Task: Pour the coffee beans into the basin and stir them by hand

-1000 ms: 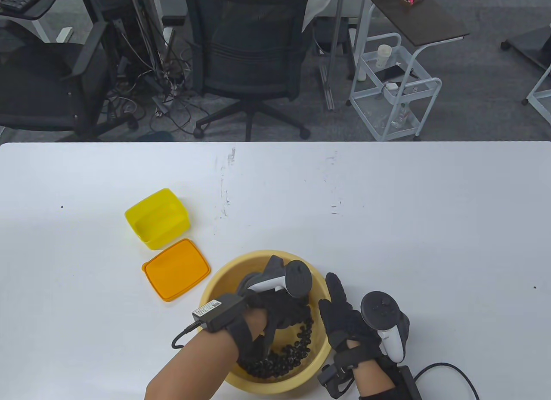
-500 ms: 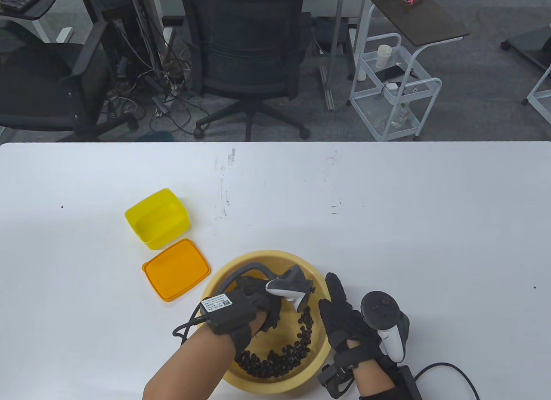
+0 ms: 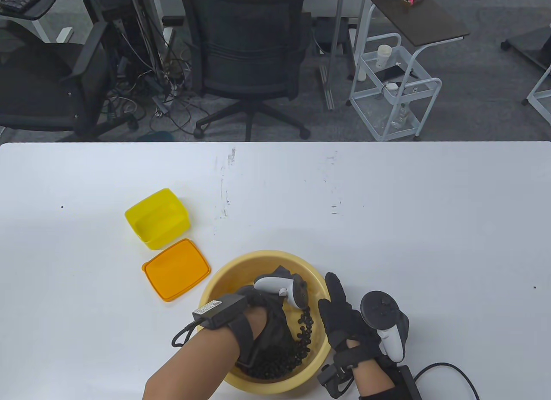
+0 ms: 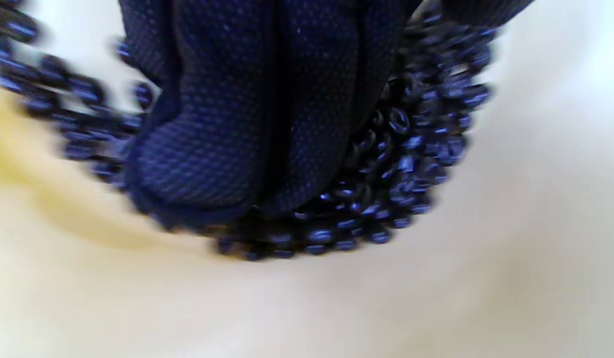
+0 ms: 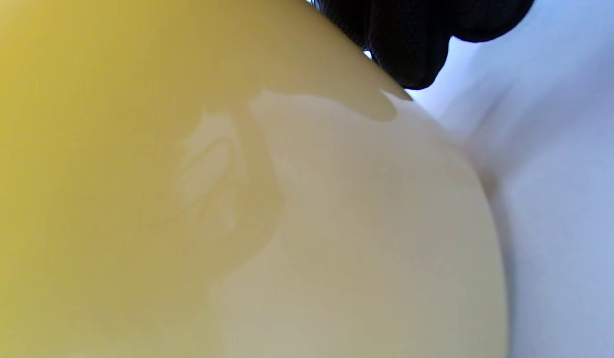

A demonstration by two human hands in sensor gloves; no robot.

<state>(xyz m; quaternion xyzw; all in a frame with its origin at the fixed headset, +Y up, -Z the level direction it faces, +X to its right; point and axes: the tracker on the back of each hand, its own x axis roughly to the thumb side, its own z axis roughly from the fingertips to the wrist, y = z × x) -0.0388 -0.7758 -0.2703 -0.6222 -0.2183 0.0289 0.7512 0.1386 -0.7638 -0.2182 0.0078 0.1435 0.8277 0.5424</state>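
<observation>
Coffee beans [image 3: 282,357] lie inside the basin [image 3: 258,262], banked around and just beyond the fingers [image 4: 212,124] of the left hand [image 3: 267,318], which reach down among them, held together and roughly straight, pushing through the pile without gripping anything. The right hand [image 3: 344,318] rests against the basin's outer wall with flat, extended fingers, bracing it on the table [image 3: 387,210]. Risk 1: beans ride up the wall ahead of the fingers; a fast or wide sweep could probably flick some over the rim. Risk 2: the brace is contact only, not a grip, so a hard push toward the far wall could slide or tip the basin away from the right fingertips. Risk 3: the tracker on the left hand sits near the rim and could knock it. The yellow box [image 3: 157,219] and orange lid [image 3: 176,269] sit well apart from both hands and pose no obstruction.
</observation>
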